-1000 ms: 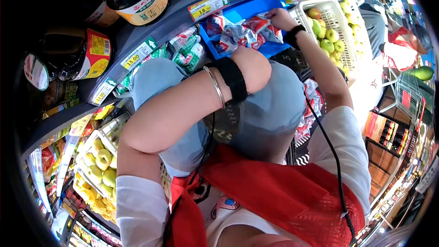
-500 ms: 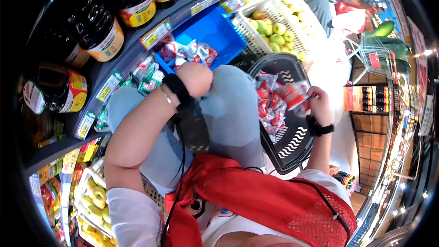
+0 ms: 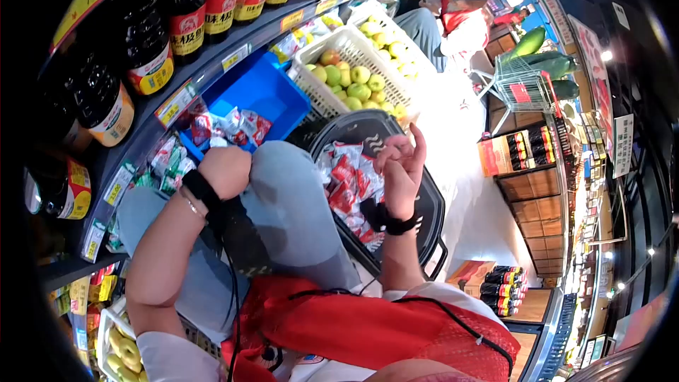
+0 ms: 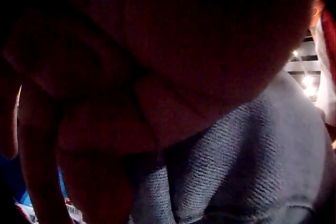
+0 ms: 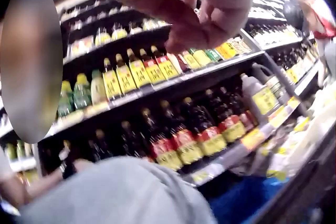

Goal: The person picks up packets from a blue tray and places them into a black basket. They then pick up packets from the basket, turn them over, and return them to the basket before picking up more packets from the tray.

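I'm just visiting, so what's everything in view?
Basket: one, black, centre
Bin: one, blue, left of basket
Red packets: many, red/white, in basket and bin
Green packets: several, green/white, beside bin
Crates: several, white, beyond basket and lower left
Fruit: many, mostly yellow/green, in crates
Bottles: many, dark, on shelves
Tags: many, mixed colours, along shelves
Cart: one, grey, right
Produce: several, green, upper right
Other person: at least one, red top, background
Left hand: one, black strap, left
Right hand: one, black strap, above basket

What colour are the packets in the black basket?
The packets are red and white, showing best in the head view.
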Demonstrator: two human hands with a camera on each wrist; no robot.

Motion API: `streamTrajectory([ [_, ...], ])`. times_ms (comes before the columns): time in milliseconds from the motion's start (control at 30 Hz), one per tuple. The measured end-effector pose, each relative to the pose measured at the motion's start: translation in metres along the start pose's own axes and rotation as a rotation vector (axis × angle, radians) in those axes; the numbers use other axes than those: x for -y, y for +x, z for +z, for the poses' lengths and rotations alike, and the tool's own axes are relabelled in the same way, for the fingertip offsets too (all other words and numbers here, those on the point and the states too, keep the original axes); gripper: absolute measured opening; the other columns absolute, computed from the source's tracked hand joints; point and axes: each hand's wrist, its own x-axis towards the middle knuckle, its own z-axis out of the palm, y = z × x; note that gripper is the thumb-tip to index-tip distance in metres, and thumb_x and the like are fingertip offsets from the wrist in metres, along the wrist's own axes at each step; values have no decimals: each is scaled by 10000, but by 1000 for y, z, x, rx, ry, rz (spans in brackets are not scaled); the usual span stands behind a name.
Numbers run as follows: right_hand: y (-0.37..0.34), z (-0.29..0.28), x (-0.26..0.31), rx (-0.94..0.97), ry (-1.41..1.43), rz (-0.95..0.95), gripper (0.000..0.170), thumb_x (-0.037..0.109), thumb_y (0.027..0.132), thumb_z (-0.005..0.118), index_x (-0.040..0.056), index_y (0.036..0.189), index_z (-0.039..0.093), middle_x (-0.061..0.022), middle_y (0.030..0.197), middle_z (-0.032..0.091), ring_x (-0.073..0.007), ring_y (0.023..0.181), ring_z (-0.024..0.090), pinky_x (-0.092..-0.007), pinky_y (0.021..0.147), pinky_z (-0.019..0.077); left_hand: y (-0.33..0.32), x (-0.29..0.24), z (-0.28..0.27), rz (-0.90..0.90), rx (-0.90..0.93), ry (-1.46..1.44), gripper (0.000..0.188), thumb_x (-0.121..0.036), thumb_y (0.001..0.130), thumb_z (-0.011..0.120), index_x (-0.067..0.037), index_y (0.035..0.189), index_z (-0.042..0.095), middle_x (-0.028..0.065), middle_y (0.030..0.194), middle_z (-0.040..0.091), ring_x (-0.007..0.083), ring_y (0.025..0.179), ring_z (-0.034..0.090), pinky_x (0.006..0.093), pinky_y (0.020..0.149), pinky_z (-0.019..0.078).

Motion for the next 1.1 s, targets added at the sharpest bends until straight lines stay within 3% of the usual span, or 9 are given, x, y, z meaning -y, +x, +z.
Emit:
streamTrajectory([
  [100,19,15,11,498,-407,366,491,-115,651,361,-1,1057,612,-46,680,559,-107,585,498,-218,532,393,3,6,1,49,67,0,148,-130,737,546,-23,750,646,215,822,631,337,750,636,438,653,514],
  [167,41,-2,-9,533,-527,121,426,-109,682,360,-4,984,642,-30,653,564,-96,563,472,-214,534,386,12,4,-8,7,170,-7,169,-130,743,537,-11,795,645,217,875,626,345,803,629,448,704,507],
  [300,81,-33,-35,62,-550,138,402,-74,749,390,-13,1102,574,-117,790,621,-178,632,560,-279,597,453,48,40,9,-22,445,-25,259,-127,797,498,-17,999,616,216,944,631,366,904,605,445,771,487],
  [467,12,-21,-92,755,-1068,45,558,143,812,574,14,1321,386,-256,1198,507,-393,1082,516,-393,922,423,101,97,59,-309,290,205,244,-131,804,508,-63,979,664,165,994,653,330,933,630,440,823,501],
  [667,-46,-5,-108,629,-826,231,527,158,903,453,51,1390,282,-269,1096,510,-402,988,537,-408,850,428,133,178,177,-431,393,156,1009,-320,544,831,-212,1391,294,195,1492,128,427,1365,98,566,1045,273],
  [733,-49,-14,-115,665,-852,187,531,144,902,446,59,1397,276,-271,1085,504,-405,952,543,-405,847,429,164,312,340,-631,169,170,807,-419,688,719,-329,1374,304,191,1499,103,420,1368,97,580,1061,196],
  [767,-50,-21,-126,712,-833,82,538,133,904,425,76,1411,256,-267,1070,500,-403,918,551,-407,839,433,129,213,217,-703,340,65,619,-429,863,516,-349,1412,241,179,1500,116,402,1374,101,542,1081,175],
  [967,-44,-13,-105,785,-921,183,577,70,900,374,106,1441,176,-241,1001,513,-381,890,555,-399,811,432,130,233,269,-760,228,148,669,-409,871,533,-362,1425,162,161,1483,160,374,1363,143,600,969,324],
  [1100,-41,-6,-95,748,-905,272,499,133,888,441,58,1367,319,-239,1089,531,-377,988,546,-397,843,447,140,239,245,-712,215,14,821,-377,806,629,-136,1433,157,180,1282,477,324,1159,497,459,948,428],
])
